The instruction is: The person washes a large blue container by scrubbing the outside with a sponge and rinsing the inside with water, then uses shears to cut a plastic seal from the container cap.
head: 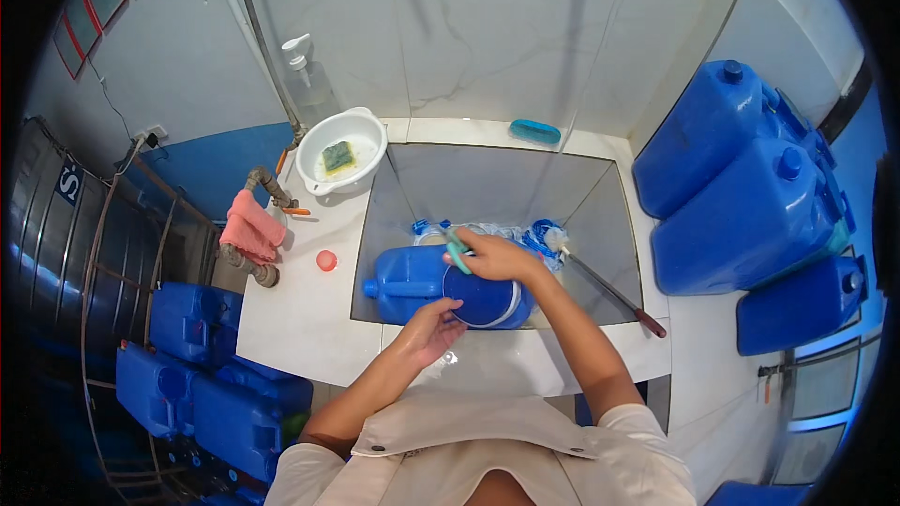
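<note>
My right hand (pixel 496 255) grips a mint-green handled tool (pixel 457 256), which looks like scissors; its blurred tip points up and left. Below it is a round, dark blue container (pixel 479 293) with a white band along its right side. My left hand (pixel 436 334) holds the near-left edge of this container, thumb on top and fingers underneath. Behind both hands, a blue plastic jerrycan (pixel 401 267) lies on its side in the grey tiled basin (pixel 492 179), its cap facing left. The round container hides part of the jerrycan.
A long-handled brush (pixel 612 288) leans across the basin's right edge, beside blue-and-white plastic wrapping (pixel 541 235). On the left ledge are a white bowl (pixel 373 133) with a sponge (pixel 339 157), a red cap (pixel 326 261) and pipework (pixel 264 274). Blue jerrycans (pixel 731 225) stand at right.
</note>
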Demonstrator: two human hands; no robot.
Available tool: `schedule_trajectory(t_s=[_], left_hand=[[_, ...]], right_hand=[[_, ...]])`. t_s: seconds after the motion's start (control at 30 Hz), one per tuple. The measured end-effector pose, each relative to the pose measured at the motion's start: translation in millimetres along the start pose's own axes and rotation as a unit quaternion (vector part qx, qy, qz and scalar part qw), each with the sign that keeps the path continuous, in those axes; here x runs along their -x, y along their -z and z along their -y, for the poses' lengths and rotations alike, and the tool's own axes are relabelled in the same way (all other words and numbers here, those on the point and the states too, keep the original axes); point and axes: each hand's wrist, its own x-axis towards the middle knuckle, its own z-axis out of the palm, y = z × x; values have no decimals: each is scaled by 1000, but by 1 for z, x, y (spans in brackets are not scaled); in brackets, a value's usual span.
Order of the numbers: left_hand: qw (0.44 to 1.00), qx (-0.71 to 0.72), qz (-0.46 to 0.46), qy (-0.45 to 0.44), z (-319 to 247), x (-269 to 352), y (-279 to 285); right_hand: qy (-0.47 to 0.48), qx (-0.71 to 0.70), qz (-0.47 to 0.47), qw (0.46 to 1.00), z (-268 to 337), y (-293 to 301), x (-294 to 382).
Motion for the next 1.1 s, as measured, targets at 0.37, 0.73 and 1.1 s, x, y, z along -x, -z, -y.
schedule_trajectory(t_s=[0.37,0.73,1.1], left_hand=[[991,-15,-17,-134,-30,34,31],[841,-290,-57,-453,-106,16,-23],[874,-183,-23,-450,-101,4,-43]], right_hand=[[98,-42,3,994,53,6,-33],[85,-310,-245,915,58,19,29],[-46,-667,55,742,43,-10,31]])
